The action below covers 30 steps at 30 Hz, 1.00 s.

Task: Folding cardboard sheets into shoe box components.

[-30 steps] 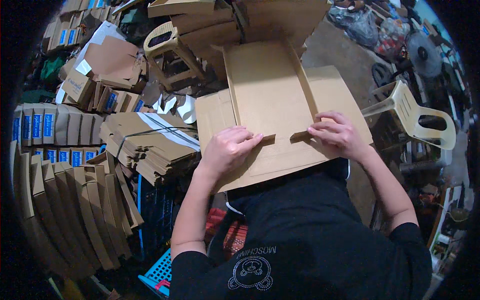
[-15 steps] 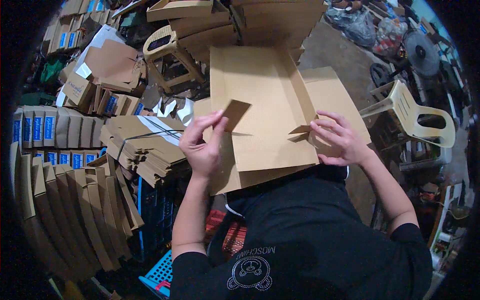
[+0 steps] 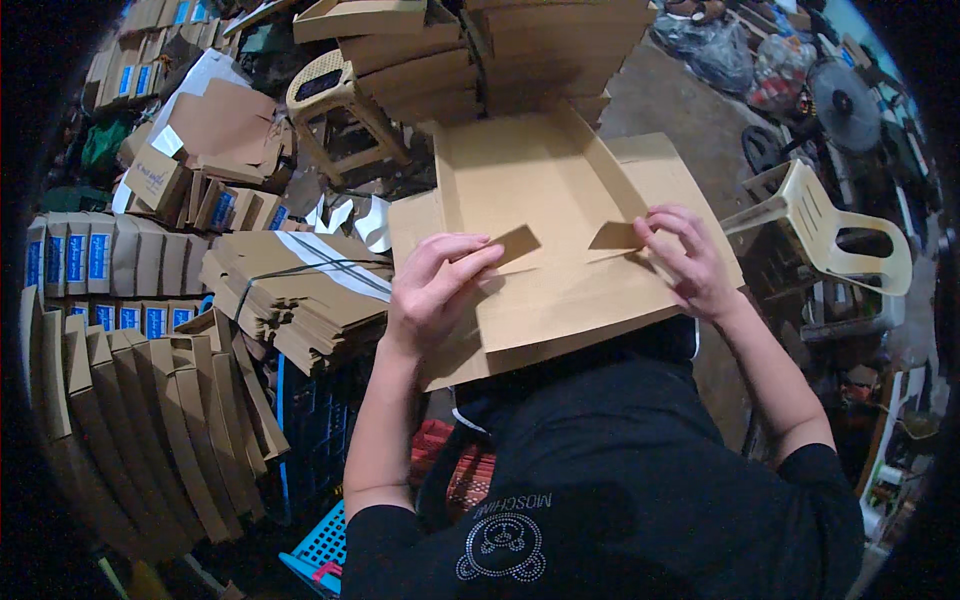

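A shallow cardboard box rests before me, its far and side walls raised and its near panel lying out flat toward my lap. My left hand pinches the left corner flap, which angles inward. On the other side, the fingers of my right hand hold the right corner flap, folded inward too. Beneath the box a flat cardboard sheet sticks out on both sides and at the near edge.
Strapped flat cardboard and leaning folded boxes crowd my left. Stacked boxes rise beyond the work. A plastic stool stands far left, a cream plastic chair and a fan right. A blue basket sits lower left.
Both side walls now stand more upright, and both corner flaps are turned further inward. My left hand has moved right and slightly nearer; the box's far end looks lower in view.
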Each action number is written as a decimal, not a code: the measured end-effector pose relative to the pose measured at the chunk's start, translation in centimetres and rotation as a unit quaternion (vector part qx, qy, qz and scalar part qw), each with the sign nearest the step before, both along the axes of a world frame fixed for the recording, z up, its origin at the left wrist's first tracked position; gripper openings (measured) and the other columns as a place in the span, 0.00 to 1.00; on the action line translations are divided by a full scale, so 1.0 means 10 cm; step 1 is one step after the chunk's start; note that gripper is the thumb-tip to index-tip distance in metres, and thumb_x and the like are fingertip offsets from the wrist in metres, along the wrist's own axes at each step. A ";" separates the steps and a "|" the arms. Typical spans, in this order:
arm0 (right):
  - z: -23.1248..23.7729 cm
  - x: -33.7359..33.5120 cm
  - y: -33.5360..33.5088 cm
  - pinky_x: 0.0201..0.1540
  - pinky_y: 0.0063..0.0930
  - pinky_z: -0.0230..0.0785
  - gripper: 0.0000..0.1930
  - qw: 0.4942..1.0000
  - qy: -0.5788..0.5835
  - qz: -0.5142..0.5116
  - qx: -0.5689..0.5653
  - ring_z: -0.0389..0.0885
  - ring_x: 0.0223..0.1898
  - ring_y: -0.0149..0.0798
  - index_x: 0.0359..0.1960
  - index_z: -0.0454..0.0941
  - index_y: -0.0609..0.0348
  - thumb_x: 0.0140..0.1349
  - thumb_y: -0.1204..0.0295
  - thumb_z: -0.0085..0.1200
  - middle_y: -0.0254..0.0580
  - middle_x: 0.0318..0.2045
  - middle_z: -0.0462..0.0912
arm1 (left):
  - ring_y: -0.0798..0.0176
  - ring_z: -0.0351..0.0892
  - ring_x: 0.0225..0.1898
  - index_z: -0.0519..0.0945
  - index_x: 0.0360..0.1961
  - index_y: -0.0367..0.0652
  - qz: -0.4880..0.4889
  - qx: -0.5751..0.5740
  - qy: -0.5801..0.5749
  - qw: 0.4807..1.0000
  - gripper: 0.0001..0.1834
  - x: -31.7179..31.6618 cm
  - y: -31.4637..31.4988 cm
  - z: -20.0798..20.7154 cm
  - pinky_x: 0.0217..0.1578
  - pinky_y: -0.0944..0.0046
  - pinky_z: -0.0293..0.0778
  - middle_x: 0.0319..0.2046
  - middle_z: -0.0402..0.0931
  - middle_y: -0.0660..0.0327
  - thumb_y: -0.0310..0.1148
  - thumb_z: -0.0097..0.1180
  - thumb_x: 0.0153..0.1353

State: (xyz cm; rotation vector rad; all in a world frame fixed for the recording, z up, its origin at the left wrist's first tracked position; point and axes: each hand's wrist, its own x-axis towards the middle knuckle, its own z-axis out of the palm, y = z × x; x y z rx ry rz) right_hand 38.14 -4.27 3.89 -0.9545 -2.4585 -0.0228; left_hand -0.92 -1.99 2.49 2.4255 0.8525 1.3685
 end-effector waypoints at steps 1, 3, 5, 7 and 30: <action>0.00 0.02 0.00 0.67 0.50 0.73 0.35 1.000 0.012 -0.026 0.004 0.77 0.64 0.54 0.71 0.78 0.55 0.60 0.62 0.68 0.46 0.58 0.78 | 0.47 0.85 0.53 0.87 0.59 0.41 -0.036 -0.042 0.035 0.998 0.22 -0.01 -0.01 0.04 0.56 0.51 0.82 0.53 0.84 0.49 0.33 0.71 0.64; 0.05 0.00 0.01 0.66 0.49 0.74 0.36 0.997 0.045 -0.064 0.006 0.77 0.63 0.54 0.72 0.78 0.53 0.59 0.64 0.67 0.45 0.57 0.78 | 0.46 0.84 0.56 0.85 0.62 0.40 -0.052 -0.043 0.040 0.997 0.26 0.02 -0.03 0.14 0.57 0.51 0.81 0.57 0.80 0.47 0.36 0.72 0.63; 0.08 0.03 0.06 0.65 0.49 0.74 0.35 0.997 0.023 -0.069 0.026 0.77 0.63 0.53 0.71 0.78 0.53 0.58 0.65 0.66 0.44 0.57 0.78 | 0.43 0.82 0.58 0.83 0.65 0.37 -0.050 -0.022 0.078 0.995 0.35 0.06 -0.06 0.21 0.57 0.49 0.81 0.62 0.75 0.44 0.41 0.75 0.58; 0.09 0.02 0.07 0.65 0.49 0.75 0.35 0.996 0.002 -0.075 0.045 0.77 0.62 0.53 0.71 0.79 0.52 0.57 0.67 0.65 0.44 0.57 0.78 | 0.43 0.82 0.58 0.83 0.65 0.38 -0.014 0.022 0.095 0.995 0.34 0.12 -0.07 0.05 0.57 0.49 0.82 0.61 0.76 0.44 0.39 0.74 0.58; -0.02 -0.18 0.08 0.67 0.49 0.72 0.07 0.996 0.020 0.015 -0.088 0.85 0.47 0.41 0.40 0.87 0.55 0.67 0.66 0.68 0.36 0.40 0.84 | 0.46 0.87 0.52 0.88 0.41 0.38 -0.082 -0.277 0.125 0.949 0.11 0.19 -0.08 0.01 0.70 0.45 0.72 0.45 0.90 0.53 0.35 0.60 0.74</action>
